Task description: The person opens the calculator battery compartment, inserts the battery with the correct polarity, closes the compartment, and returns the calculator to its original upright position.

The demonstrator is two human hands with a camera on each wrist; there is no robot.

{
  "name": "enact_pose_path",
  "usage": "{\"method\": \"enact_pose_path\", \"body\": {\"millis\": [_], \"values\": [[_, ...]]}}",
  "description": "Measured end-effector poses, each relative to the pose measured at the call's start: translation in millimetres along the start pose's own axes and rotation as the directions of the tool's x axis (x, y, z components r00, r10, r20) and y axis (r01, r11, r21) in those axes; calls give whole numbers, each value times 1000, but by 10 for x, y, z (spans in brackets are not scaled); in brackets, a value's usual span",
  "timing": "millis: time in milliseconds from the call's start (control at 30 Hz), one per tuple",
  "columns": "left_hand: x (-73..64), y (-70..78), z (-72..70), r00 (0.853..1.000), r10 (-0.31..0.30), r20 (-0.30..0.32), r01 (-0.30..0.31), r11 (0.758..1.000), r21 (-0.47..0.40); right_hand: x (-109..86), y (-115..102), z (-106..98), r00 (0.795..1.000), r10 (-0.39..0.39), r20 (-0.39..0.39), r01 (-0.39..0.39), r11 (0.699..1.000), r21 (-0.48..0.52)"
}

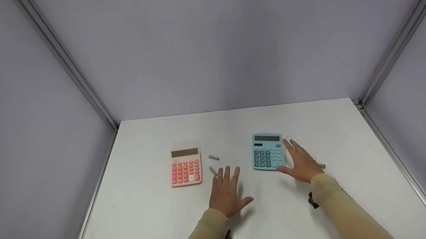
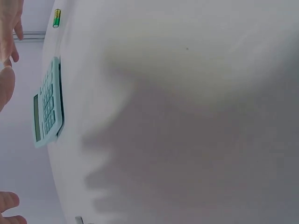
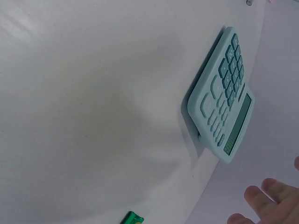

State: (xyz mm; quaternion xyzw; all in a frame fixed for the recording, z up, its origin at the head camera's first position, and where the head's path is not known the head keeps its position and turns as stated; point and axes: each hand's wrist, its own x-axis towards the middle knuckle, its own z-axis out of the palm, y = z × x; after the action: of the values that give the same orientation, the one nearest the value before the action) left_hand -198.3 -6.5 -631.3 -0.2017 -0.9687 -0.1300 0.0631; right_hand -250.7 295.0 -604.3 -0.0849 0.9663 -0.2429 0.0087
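Observation:
My left hand (image 1: 225, 196) hovers over the table with its fingers spread, just below two small grey cylinders (image 1: 213, 157); it holds nothing. The lower cylinder (image 1: 213, 170) lies by its fingertips. To the left, a pink calculator (image 1: 185, 171) lies face up. My right hand (image 1: 303, 165), empty and with thumb and fingers apart, is beside the right edge of a light blue calculator (image 1: 268, 152). The blue calculator's display (image 3: 238, 124) faces up in the right wrist view. A green battery (image 2: 57, 18) lies to the right of it, partly hidden behind my right hand in the head view.
The white table (image 1: 149, 233) is enclosed by grey panels at the back (image 1: 188, 49) and on both sides. Metal rails (image 1: 68, 64) run along the corners. Dark straps (image 1: 313, 200) show at both wrists beneath the sleeves.

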Motion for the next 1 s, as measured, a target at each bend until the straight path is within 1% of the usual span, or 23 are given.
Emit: {"method": "enact_pose_path", "body": {"millis": [67, 167, 233, 367, 500, 600, 733, 867, 1000], "values": [[50, 31, 25, 1000, -11, 26, 11, 1000, -6, 60, 4, -28, 1000, 8, 12, -8, 1000, -4], [122, 75, 58, 999, -22, 49, 23, 1000, -15, 145, 10, -70, 999, 21, 26, -21, 1000, -12], [167, 99, 77, 998, -29, 57, 29, 1000, -3, 195, 14, -98, 999, 24, 32, -24, 1000, -7], [246, 140, 127, 994, -49, 100, 48, 999, 12, 289, 35, -134, 998, 42, 55, -42, 999, 4], [299, 171, 204, 991, -58, 121, 57, 998, 8, 371, 71, -137, 993, 77, 88, -78, 997, 1], [330, 191, 260, 990, -59, 125, 57, 998, 19, 416, 86, -136, 991, 90, 96, -91, 996, 7], [371, 224, 299, 989, -65, 134, 61, 998, 30, 463, 99, -124, 989, 104, 101, -105, 994, 14], [409, 266, 325, 985, -85, 153, 86, 996, 0, 514, 135, -105, 985, 124, 123, -128, 991, 28], [446, 310, 374, 978, -98, 182, 104, 994, -23, 568, 184, -98, 974, 164, 156, -170, 985, 24]]}}
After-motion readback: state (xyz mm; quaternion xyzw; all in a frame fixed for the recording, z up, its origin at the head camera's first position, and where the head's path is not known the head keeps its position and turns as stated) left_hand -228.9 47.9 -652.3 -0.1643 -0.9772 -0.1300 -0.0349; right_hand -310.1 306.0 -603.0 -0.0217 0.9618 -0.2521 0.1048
